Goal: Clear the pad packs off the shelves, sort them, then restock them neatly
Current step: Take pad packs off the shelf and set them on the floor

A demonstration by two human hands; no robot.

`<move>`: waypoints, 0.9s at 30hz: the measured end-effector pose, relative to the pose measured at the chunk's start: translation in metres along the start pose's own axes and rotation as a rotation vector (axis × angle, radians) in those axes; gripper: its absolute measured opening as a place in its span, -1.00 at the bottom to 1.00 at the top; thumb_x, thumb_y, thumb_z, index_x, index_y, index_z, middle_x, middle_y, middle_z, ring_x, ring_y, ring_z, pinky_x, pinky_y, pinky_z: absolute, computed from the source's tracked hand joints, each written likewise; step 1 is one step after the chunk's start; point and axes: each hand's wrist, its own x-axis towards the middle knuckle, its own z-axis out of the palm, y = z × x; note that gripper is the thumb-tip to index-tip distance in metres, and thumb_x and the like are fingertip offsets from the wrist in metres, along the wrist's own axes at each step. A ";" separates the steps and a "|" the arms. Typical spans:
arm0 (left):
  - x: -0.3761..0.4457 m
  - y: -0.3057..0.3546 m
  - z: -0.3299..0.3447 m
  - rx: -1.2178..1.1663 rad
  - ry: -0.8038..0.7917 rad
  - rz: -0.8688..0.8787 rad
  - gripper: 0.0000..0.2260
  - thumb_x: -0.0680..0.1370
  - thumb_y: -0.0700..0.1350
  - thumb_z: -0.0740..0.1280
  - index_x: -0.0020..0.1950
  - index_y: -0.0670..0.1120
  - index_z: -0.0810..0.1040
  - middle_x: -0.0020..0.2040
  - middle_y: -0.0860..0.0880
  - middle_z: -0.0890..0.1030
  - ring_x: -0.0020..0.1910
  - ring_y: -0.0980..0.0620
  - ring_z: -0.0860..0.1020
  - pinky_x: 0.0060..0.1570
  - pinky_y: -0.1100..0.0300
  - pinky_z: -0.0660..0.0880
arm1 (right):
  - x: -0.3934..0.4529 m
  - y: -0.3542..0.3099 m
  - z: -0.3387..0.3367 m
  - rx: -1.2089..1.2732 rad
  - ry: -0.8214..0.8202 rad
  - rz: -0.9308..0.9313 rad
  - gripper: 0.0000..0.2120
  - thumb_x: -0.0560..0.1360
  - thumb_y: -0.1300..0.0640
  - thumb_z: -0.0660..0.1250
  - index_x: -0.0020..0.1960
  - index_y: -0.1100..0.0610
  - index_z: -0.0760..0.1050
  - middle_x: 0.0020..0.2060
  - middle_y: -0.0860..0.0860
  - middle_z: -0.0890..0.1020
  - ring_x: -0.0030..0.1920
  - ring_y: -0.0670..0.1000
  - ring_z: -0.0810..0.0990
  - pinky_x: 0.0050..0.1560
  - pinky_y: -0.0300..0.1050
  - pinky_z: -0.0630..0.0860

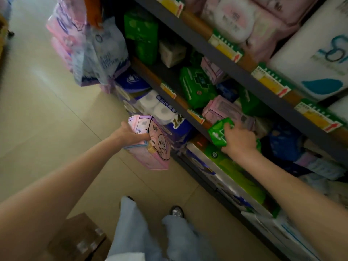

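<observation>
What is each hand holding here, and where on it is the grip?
The left hand grips a pink pad pack by its left edge. The right hand grips a small green pack from above, at the shelf front.

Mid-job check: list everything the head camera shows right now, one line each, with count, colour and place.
pink pad pack: one, pink and lilac, held off the shelf in the left hand, over the floor
small green pack: one, green, at the middle shelf's front edge, gripped by the right hand
green packs: several, green, loose on the middle shelf
pink packs: at least two, pink, middle shelf among the green ones
toilet roll packs: a few, white and blue, at the shelf end
price tags: many, yellow and green, along shelf edges
cardboard box: one, brown, on the floor
left hand: fingers round the pink pad pack
right hand: fingers on the small green pack
</observation>
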 end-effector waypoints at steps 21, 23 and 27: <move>0.151 -0.008 -0.242 1.255 -0.036 0.405 0.02 0.38 0.27 0.36 0.52 0.00 -0.31 0.19 -0.18 0.45 0.01 -0.14 0.54 -0.02 0.07 0.46 | 0.177 -0.275 -0.132 0.575 -0.085 -0.105 -0.11 0.35 -0.04 0.49 0.46 0.12 0.00 0.34 0.20 0.27 0.30 0.29 0.33 0.21 0.17 0.41; 0.168 -0.001 -0.251 1.317 -0.067 0.475 0.03 0.38 0.28 0.36 0.51 0.01 -0.32 0.24 -0.19 0.42 0.08 -0.17 0.53 0.02 0.05 0.44 | 0.185 -0.281 -0.134 0.657 -0.115 -0.029 -0.11 0.36 -0.02 0.49 0.46 0.11 0.00 0.34 0.21 0.27 0.31 0.29 0.32 0.22 0.16 0.41; 0.209 0.015 -0.257 1.413 -0.189 0.612 0.01 0.39 0.30 0.34 0.51 0.03 -0.33 0.27 -0.19 0.38 0.14 -0.17 0.51 0.07 0.05 0.44 | 0.187 -0.296 -0.120 0.854 -0.157 0.161 -0.10 0.35 0.04 0.50 0.48 0.13 0.01 0.35 0.21 0.27 0.31 0.28 0.32 0.24 0.14 0.39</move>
